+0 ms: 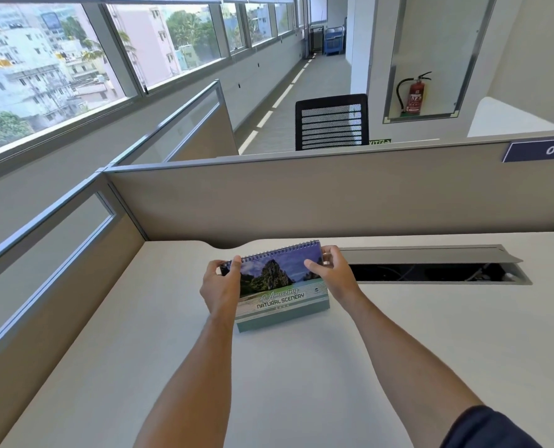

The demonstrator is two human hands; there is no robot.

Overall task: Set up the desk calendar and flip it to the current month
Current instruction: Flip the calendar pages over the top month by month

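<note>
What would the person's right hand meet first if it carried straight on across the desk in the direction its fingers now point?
The right hand already grips the desk calendar at its right end, fingers aimed left and away. Pushed on, it would press into the calendar itself; beyond that, probably the left hand, though depth is unclear.

The left hand (pixel 221 287) hides the calendar's (pixel 280 286) left edge; the right hand (pixel 332 274) covers its upper right corner. Small print under the cover's title is unreadable. Inside the cable tray (pixel 431 273), everything is too dark to distinguish.
</note>
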